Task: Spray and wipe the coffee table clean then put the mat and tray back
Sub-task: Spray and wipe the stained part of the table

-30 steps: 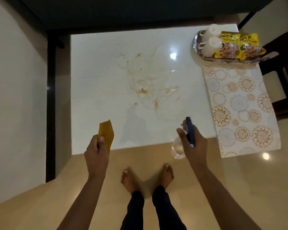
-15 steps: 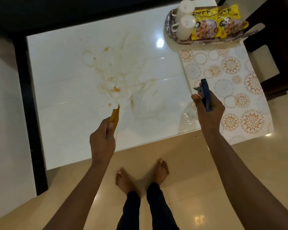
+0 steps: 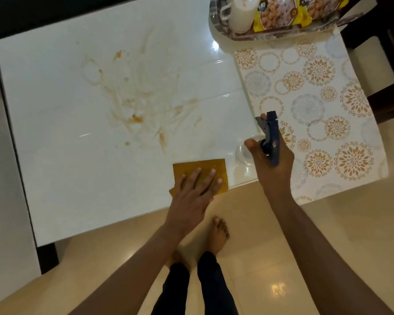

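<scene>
The left hand (image 3: 195, 189) lies spread flat on the soft, limp yellow cloth (image 3: 200, 175) at the table (image 3: 55, 133) near edge, best pressed by the palm, while the right hand (image 3: 271, 164) is wrapped around the spray bottle (image 3: 271, 138), seemingly light clear plastic, at its neck.

The coffee table (image 3: 55, 110) is showing a glossy, smooth white top, smeared with dried brown stains; the cloth (image 3: 200, 169) is looking matt and soft; the spray bottle (image 3: 271, 142) is showing blue plastic over a clear body; the tray (image 3: 271, 35) is gleaming like metal.
</scene>
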